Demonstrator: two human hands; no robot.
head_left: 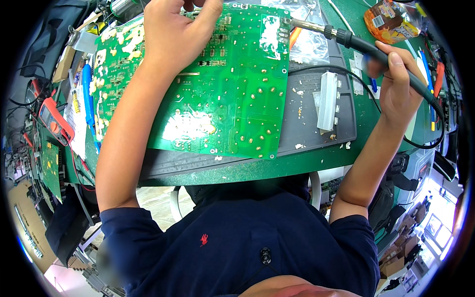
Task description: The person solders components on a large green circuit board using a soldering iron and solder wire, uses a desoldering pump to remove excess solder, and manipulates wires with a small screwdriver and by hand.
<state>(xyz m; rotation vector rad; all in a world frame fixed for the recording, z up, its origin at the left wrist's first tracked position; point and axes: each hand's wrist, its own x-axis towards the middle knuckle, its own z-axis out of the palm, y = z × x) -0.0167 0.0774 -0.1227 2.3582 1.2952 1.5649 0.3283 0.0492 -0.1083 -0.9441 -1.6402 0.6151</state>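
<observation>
A large green circuit board point(222, 99) lies on a grey mat, its face dotted with solder joints and patches of whitish residue. My right hand point(398, 81) is closed round the black handle of a soldering iron point(363, 45). The iron's metal tip points left and reaches the board's far right corner; whether it touches a joint is too small to tell. Over the board's far left part is my left hand point(180, 32), its thumb stretched toward the picture's upper edge. That edge cuts off most of its fingers, so what they hold, if anything, is hidden.
The grey mat point(316, 141) carries a white-silver finned metal piece point(326, 101) and crumbs. The iron's black cord loops at right. Behind lie clear plastic bags point(309, 49) and an orange snack packet point(393, 22). A red multimeter point(55, 121) and blue tool point(88, 94) sit left.
</observation>
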